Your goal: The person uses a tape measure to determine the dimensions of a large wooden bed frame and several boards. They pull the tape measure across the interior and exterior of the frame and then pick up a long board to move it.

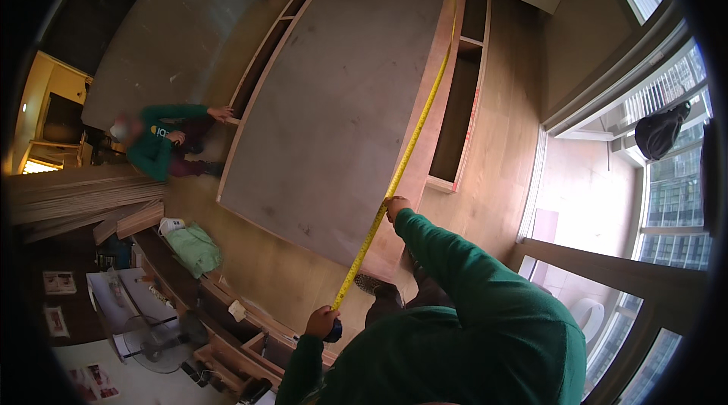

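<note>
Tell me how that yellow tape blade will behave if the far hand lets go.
The yellow tape blade spans far along the wooden frame, so it would likely sag or buckle. Thin and probably light, it may snap back toward the left hand once the right hand releases it.

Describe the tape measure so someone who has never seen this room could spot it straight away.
Find the big wooden frame lying on the floor. Along its right-hand board runs the tape measure, stretched from the left hand past the right hand toward the far end. It is the only thin bright yellow strip among brown boards.
</note>
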